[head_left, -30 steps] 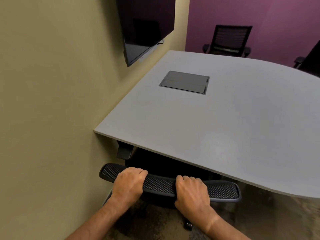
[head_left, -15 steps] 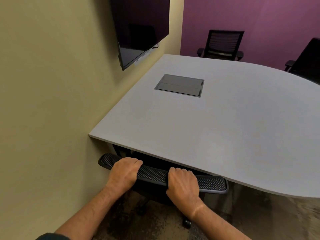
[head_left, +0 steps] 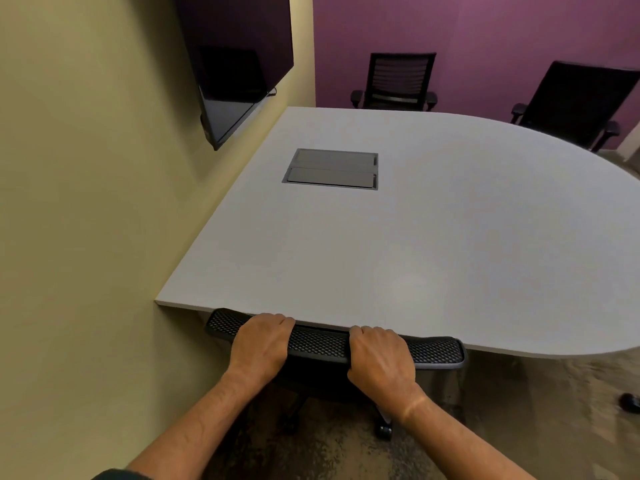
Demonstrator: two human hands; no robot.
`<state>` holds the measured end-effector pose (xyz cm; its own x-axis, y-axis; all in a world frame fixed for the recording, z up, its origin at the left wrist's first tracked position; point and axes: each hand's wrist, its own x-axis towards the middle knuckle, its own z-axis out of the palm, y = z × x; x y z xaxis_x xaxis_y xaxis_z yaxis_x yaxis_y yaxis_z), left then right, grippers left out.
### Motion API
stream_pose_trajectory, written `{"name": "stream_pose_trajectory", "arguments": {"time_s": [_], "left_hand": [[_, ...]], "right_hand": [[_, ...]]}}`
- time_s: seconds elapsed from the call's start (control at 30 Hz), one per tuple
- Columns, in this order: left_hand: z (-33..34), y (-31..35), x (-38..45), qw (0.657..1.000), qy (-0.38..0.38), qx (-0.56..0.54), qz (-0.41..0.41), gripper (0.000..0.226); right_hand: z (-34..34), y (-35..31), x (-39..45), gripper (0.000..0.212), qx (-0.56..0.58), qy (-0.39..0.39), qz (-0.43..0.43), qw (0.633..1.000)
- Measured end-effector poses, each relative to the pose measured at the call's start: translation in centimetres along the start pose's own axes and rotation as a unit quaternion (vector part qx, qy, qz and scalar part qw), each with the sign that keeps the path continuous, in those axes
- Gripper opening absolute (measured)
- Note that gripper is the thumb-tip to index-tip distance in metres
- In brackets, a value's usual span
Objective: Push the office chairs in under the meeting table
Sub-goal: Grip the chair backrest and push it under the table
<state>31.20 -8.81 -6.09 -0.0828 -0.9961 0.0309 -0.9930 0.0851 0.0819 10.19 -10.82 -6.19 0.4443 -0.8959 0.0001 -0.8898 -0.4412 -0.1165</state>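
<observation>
A black office chair sits at the near edge of the grey meeting table [head_left: 433, 237]. Only the mesh top of the chair back [head_left: 318, 342] and a caster below show; its seat is hidden under the tabletop. The top of the back rests right against the table's edge. My left hand [head_left: 259, 344] grips the left part of the chair back. My right hand [head_left: 381, 356] grips it further right. Two more black chairs stand at the far side: one [head_left: 398, 81] at the back middle, one [head_left: 581, 102] at the back right.
A yellow wall [head_left: 86, 202] runs close along the left, with a dark screen [head_left: 235, 64] mounted on it. A grey cable hatch [head_left: 332, 169] is set into the tabletop. A purple wall closes the far end. Patterned carpet [head_left: 536, 410] lies to my right.
The chair has rolled forward under the table with both hands on its back. The gap to the table's edge has closed, and the armrest and seat have gone out of sight.
</observation>
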Motion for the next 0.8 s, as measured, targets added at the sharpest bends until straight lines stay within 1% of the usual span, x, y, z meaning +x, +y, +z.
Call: {"name": "stream_pose_trajectory", "arguments": {"time_s": [0.1, 0.3, 0.4, 0.47, 0.57, 0.6, 0.7, 0.73, 0.8], "left_hand": [[0.2, -0.7, 0.2, 1.000, -0.009, 0.003, 0.013, 0.024], [0.7, -0.9, 0.3, 0.999, -0.009, 0.006, 0.032, 0.032], [0.7, -1.0, 0.4, 0.999, -0.014, 0.014, 0.034, 0.038], [0.9, -1.1, 0.3, 0.999, -0.022, 0.020, 0.039, 0.046], [0.8, -1.4, 0.5, 0.998, -0.024, 0.009, 0.057, 0.066], [0.6, -1.5, 0.4, 0.997, -0.015, -0.009, 0.069, 0.073], [0.2, -1.4, 0.3, 0.990, 0.024, -0.044, 0.133, 0.088], [0.0, -1.3, 0.4, 0.987, 0.026, -0.045, 0.151, 0.093], [-0.5, -0.9, 0.6, 0.983, 0.034, -0.052, 0.173, 0.098]], "right_hand": [[0.1, -0.4, 0.3, 0.010, -0.003, -0.001, 0.010, 1.000], [0.3, -0.4, 0.2, 0.004, 0.000, 0.003, 0.030, 1.000], [0.2, -0.4, 0.3, 0.007, 0.000, 0.007, 0.030, 1.000], [0.3, -0.3, 0.1, 0.015, 0.002, 0.010, 0.022, 1.000], [0.3, -0.2, 0.1, 0.029, 0.011, 0.031, 0.015, 0.999], [0.3, -0.2, 0.0, 0.037, 0.017, 0.039, 0.013, 0.999], [0.2, 0.1, -0.3, 0.075, 0.052, 0.062, -0.012, 0.997], [0.1, 0.4, -0.4, 0.083, 0.071, 0.069, -0.013, 0.995], [-0.3, 0.8, -0.8, 0.090, 0.110, 0.082, 0.000, 0.991]]}}
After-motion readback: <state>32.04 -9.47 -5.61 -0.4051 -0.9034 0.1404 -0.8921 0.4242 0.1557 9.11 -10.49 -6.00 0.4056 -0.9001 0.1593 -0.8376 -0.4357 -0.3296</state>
